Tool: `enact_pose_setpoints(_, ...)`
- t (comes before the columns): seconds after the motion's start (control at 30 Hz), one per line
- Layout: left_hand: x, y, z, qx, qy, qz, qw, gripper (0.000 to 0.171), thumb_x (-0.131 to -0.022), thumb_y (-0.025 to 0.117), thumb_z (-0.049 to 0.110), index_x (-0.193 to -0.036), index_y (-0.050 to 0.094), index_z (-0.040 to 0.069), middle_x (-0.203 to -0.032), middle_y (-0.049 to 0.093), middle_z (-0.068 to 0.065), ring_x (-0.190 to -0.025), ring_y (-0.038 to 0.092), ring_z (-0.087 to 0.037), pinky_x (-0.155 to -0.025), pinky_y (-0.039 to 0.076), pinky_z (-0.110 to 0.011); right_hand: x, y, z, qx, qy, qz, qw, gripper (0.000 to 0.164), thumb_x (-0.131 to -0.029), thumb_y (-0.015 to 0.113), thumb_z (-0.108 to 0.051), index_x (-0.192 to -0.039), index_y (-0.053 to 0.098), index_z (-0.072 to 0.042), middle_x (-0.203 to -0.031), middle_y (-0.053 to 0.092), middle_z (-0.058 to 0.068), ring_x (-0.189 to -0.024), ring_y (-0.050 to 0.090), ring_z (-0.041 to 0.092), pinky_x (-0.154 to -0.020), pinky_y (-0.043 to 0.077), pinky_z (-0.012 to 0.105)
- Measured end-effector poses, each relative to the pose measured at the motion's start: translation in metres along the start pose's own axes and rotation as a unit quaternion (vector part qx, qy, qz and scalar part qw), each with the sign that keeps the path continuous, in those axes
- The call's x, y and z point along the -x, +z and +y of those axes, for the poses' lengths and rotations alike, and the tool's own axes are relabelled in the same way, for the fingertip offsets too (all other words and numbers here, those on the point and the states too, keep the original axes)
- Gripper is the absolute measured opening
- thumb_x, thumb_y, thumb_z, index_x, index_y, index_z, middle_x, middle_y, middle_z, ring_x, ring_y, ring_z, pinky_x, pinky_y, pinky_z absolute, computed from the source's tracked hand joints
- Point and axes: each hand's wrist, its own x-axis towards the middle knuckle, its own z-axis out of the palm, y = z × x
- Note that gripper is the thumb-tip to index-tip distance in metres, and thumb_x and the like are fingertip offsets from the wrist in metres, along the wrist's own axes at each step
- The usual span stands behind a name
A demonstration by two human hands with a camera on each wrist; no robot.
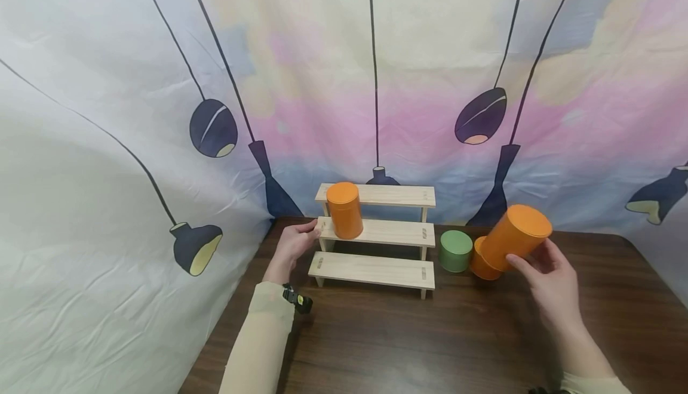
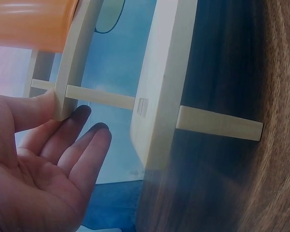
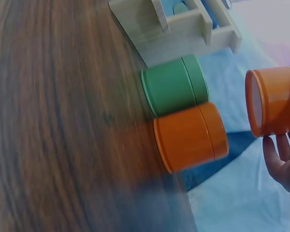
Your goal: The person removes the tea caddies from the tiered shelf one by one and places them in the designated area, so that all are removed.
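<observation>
Pinching the end of the mid step (image 1: 395, 233), the L hand (image 1: 292, 245) has its thumb on the wood, w/ the other fingers about half open. The wood rack (image 1: 371, 268) has 3 steps. A tall orange can (image 1: 345, 212) stands on the mid one, near its L end. R of the rack, on the table (image 1: 365, 334), a green can (image 1: 455, 254) sits just beside a short orange can (image 1: 482, 270). The held can (image 1: 507, 240), orange, smooth, w/ a flat top & pale bottom, is up off the table. The R hand (image 1: 553, 277) grips it, thumb & fingers bent round it.
</observation>
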Motion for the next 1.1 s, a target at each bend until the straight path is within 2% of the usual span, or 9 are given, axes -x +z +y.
enact_pose_setpoints(0.17,0.0,-0.001,0.0,-0.003,0.0,-0.001,1.0,0.047,-0.101,0.073,0.014,-0.147,0.065,0.01,-0.149,0.062,-0.017,-0.131,0.065,-0.033,-0.112,0.051,-0.049,0.0,-0.016,0.004,-0.001,0.037,0.029,0.999,0.077,-0.094,0.086,-0.017,-0.162,0.05,-0.022,-0.14,0.06,-0.007,-0.122,0.056,0.002,-0.084,0.048,0.004)
enact_pose_setpoints(0.33,-0.001,0.0,0.0,-0.004,-0.001,-0.004,1.0,0.047,-0.101,0.073,0.015,-0.147,0.065,0.01,-0.149,0.062,-0.017,-0.131,0.065,-0.033,-0.112,0.05,-0.049,0.0,-0.03,0.012,-0.006,0.083,0.046,0.995,0.085,-0.093,0.087,-0.02,-0.165,0.044,-0.023,-0.155,0.055,-0.001,-0.125,0.055,0.002,-0.086,0.048,0.003)
enact_pose_setpoints(0.47,0.0,0.0,0.001,-0.005,0.004,-0.003,1.0,0.047,-0.101,0.073,0.014,-0.147,0.065,0.009,-0.148,0.062,-0.017,-0.131,0.065,-0.033,-0.112,0.05,-0.049,-0.001,-0.039,0.019,-0.048,0.099,0.052,0.993,0.087,-0.091,0.088,-0.016,-0.165,0.043,-0.023,-0.165,0.047,0.003,-0.136,0.053,0.004,-0.092,0.047,0.004)
enact_pose_setpoints(0.53,0.0,0.0,0.001,-0.007,0.006,-0.002,1.0,0.047,-0.101,0.073,0.015,-0.147,0.065,0.009,-0.148,0.062,-0.017,-0.131,0.065,-0.033,-0.112,0.05,-0.049,-0.003,-0.043,0.022,-0.034,0.106,0.05,0.992,0.087,-0.092,0.087,-0.018,-0.166,0.041,-0.025,-0.169,0.042,0.005,-0.144,0.048,0.008,-0.096,0.046,0.005)
enact_pose_setpoints(0.63,0.001,0.0,0.001,-0.011,0.005,-0.002,0.9999,0.047,-0.101,0.073,0.015,-0.147,0.065,0.009,-0.149,0.062,-0.017,-0.132,0.064,-0.033,-0.113,0.05,-0.049,-0.004,-0.048,0.027,0.035,0.116,0.04,0.992,0.087,-0.096,0.083,-0.03,-0.169,0.036,-0.024,-0.172,0.035,0.01,-0.154,0.04,0.02,-0.101,0.042,0.006)
enact_pose_setpoints(0.73,0.002,0.0,0.001,-0.012,0.001,-0.002,0.9999,0.047,-0.101,0.073,0.016,-0.147,0.065,0.01,-0.149,0.062,-0.017,-0.132,0.064,-0.033,-0.113,0.049,-0.05,-0.005,-0.054,0.032,0.102,0.126,0.019,0.987,0.091,-0.099,0.078,-0.041,-0.171,0.028,-0.017,-0.174,0.027,0.017,-0.157,0.032,0.036,-0.11,0.038,0.013)
enact_pose_setpoints(0.83,0.003,-0.001,0.001,-0.013,0.0,-0.001,0.9999,0.047,-0.101,0.073,0.016,-0.147,0.065,0.01,-0.148,0.062,-0.017,-0.132,0.064,-0.033,-0.113,0.049,-0.05,-0.007,-0.059,0.036,0.12,0.136,0.001,0.983,0.096,-0.099,0.077,-0.044,-0.172,0.023,-0.011,-0.175,0.022,0.021,-0.157,0.027,0.043,-0.116,0.036,0.02)
enact_pose_setpoints(0.97,0.002,0.0,0.001,-0.01,0.001,0.0,0.9999,0.047,-0.102,0.073,0.016,-0.147,0.065,0.009,-0.149,0.062,-0.017,-0.132,0.064,-0.033,-0.113,0.05,-0.05,-0.01,-0.064,0.041,0.131,0.144,-0.025,0.98,0.102,-0.099,0.077,-0.046,-0.171,0.017,-0.006,-0.175,0.018,0.024,-0.157,0.025,0.047,-0.112,0.04,0.018)
enact_pose_setpoints(1.1,0.002,0.0,0.001,-0.008,0.002,0.002,1.0,0.047,-0.101,0.073,0.016,-0.147,0.065,0.009,-0.149,0.061,-0.017,-0.132,0.064,-0.033,-0.112,0.05,-0.049,-0.013,-0.068,0.046,0.145,0.141,-0.055,0.978,0.105,-0.099,0.076,-0.048,-0.171,0.015,-0.003,-0.174,0.017,0.027,-0.154,0.027,0.051,-0.1,0.046,0.011)
